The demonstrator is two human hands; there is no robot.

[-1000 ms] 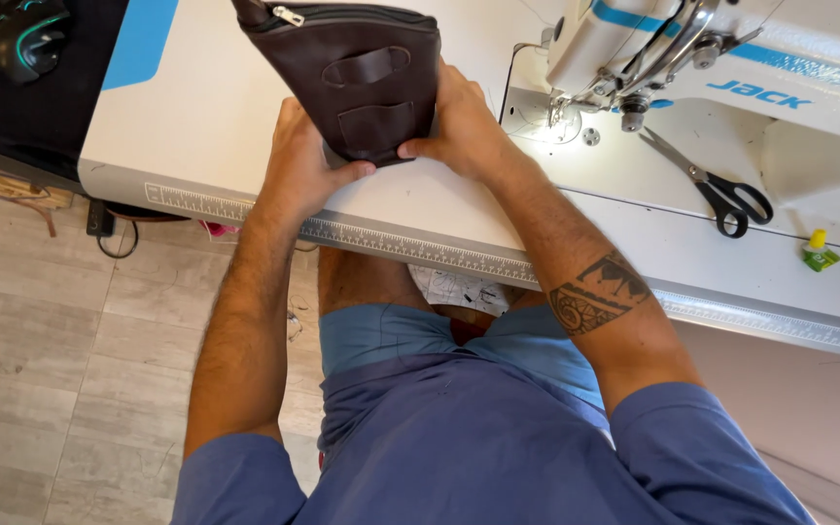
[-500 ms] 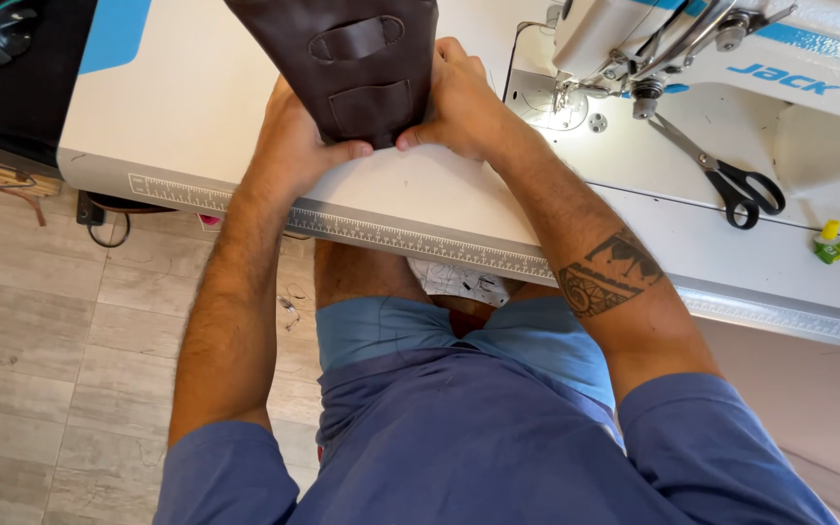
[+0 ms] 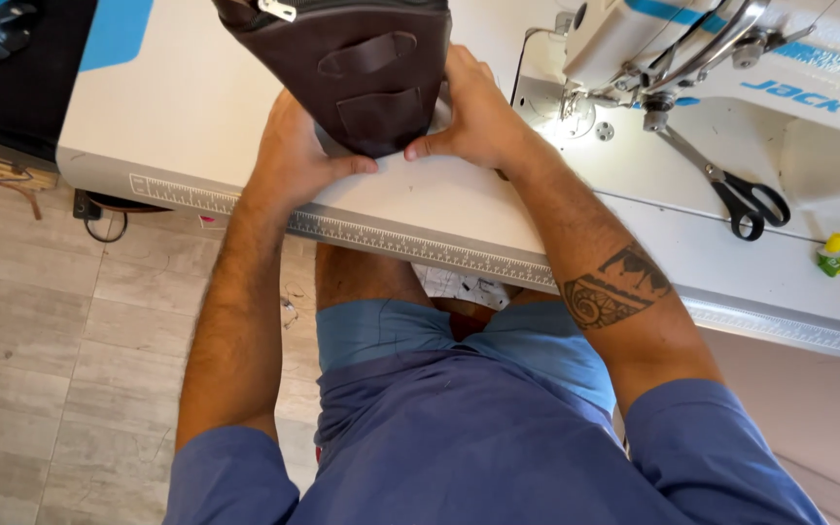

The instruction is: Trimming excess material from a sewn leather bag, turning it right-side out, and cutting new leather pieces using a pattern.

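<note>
Dark brown bag, at 12 o'clock on the white bench, narrow end toward the near edge, zip pull uppermost, two sewn loops on its face. Upper part cut off by the frame.

Left hand at 9 o'clock of the bag's narrow end, grip closed on it, thumb laid across the underside. Right hand at 3 o'clock, grip closed likewise, forefinger pressed along the bottom edge (probably to pin the seam flat between both hands). Fingers behind the bag hidden.

Sewing machine at 2 o'clock, lamp lit, needle hard to make out. Scissors at 3 o'clock, well apart. Small yellow-capped bottle at the far right.
</note>
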